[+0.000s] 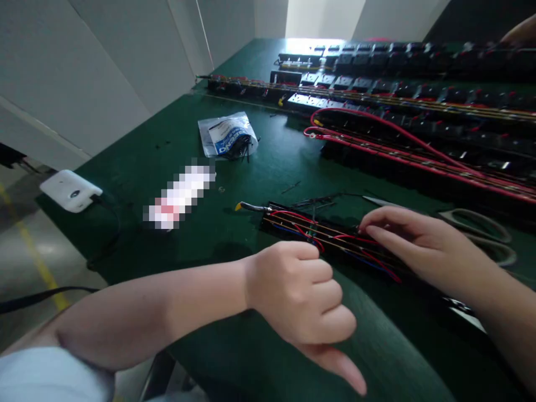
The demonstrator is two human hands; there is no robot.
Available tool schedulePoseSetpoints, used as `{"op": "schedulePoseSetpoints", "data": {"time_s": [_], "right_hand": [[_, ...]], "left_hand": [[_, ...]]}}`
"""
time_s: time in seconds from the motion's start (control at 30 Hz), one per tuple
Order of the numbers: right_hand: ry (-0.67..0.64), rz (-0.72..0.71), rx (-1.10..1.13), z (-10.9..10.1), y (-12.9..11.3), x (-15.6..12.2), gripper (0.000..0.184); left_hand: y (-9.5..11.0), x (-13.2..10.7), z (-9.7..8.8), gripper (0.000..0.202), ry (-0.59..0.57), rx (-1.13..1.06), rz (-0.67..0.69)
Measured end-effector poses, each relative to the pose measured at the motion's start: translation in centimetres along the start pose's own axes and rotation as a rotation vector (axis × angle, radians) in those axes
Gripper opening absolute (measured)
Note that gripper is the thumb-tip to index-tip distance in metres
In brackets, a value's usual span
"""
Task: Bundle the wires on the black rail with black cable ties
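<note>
My left hand [299,290] is curled into a fist with the thumb stretched out, over the table near the strip's front side. Its palm faces away, so anything inside is hidden. Thumb and fingers of my right hand [419,240] are pinched together over a long black strip [288,226] with red, blue and yellowish wires. What lies between those fingertips is too small to make out; a red wire [355,238] runs just below them. A grey-sleeved lead with a yellow tip [251,207] sticks out of the strip's left end. Scissors [477,223] lie partly behind my right hand.
Loose black cable ties [312,201] lie behind the strip. An open plastic bag [228,135] spills more ties. Further back are several wired black assemblies [377,100] with thick red cables [393,131]. A white device [71,191] sits at the left table edge. Another person's hand [521,30] shows top right.
</note>
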State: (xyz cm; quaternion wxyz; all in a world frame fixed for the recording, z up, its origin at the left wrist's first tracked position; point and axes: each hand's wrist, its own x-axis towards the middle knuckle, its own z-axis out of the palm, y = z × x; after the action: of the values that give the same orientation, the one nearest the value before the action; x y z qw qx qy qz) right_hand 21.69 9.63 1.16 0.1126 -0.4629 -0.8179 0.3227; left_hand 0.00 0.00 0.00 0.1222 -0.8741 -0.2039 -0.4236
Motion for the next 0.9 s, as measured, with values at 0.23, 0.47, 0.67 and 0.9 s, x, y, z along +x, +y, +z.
{"op": "schedulePoseSetpoints", "data": {"time_s": [0.23,0.47,0.67,0.9], "right_hand": [[0.018,-0.21,-0.065,0.5,-0.7,-0.3,0.021],[0.012,-0.283,-0.073,0.5,-0.2,-0.5,0.018],[0.039,-0.335,-0.089,0.5,0.0,-0.5,0.014],[0.044,-0.336,-0.084,0.7,0.7,-0.5,0.011]], "left_hand": [[-2.4,0.7,2.9,0.045,-0.041,0.048,0.1],[-3.1,-0.1,3.0,0.039,-0.102,-0.098,-0.08],[-4.1,-0.5,2.5,0.034,-0.181,-0.112,-0.09],[-4.5,-0.7,1.9,0.015,-0.289,-0.042,-0.174]]}}
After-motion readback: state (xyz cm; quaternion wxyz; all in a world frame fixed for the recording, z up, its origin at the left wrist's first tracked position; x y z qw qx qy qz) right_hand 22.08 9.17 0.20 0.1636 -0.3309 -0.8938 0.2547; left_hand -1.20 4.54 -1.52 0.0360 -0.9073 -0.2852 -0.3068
